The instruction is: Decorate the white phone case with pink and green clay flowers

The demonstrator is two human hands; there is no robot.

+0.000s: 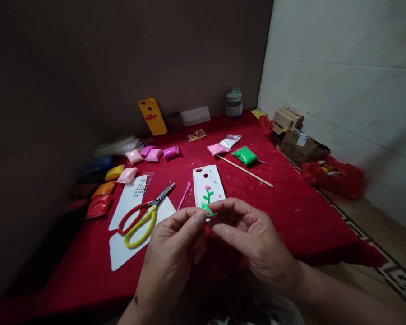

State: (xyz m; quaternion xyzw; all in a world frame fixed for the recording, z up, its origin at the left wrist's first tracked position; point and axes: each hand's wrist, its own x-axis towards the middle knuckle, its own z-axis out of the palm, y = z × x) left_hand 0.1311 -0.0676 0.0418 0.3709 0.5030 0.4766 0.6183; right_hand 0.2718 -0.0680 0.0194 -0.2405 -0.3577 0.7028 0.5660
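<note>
My left hand pinches a thin green clay strip between thumb and forefinger. Close beside it, my right hand is curved with its thumb and forefinger apart, by the strip's free end; whether a fingertip touches the strip I cannot tell. Just beyond the fingers lies a white phone case, decorated with a pink clay flower on a green stem with leaves and a few small beads. My hands hide its lower end.
Red-and-yellow-handled scissors lie on white sheets at left, near a pink tool. Several clay packets line the left. A green clay packet and wooden stick lie at right. Behind stand a yellow phone case and a jar.
</note>
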